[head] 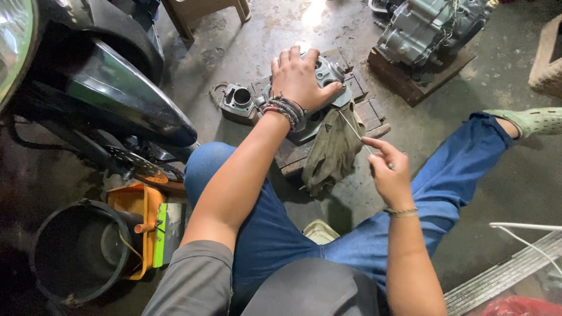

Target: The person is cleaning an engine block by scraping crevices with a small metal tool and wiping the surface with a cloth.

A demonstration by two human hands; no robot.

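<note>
My left hand point(302, 79) rests palm-down on a grey metal engine part point(331, 71) that sits on a wooden pallet point(369, 114). My right hand point(387, 169) pinches a thin metal rod point(351, 126) whose far end reaches toward the engine part. A dirty cloth point(332, 153) hangs off the pallet between the two hands. A grey metal cylinder piece point(239, 102) lies just left of my left wrist.
A motorcycle's front wheel and black fender point(111, 88) stand at the left. A black bucket point(70, 251) and an orange tray point(140, 205) sit by my left knee. Another engine block point(427, 26) rests on wood at the back right. A metal rail point(503, 275) lies at the bottom right.
</note>
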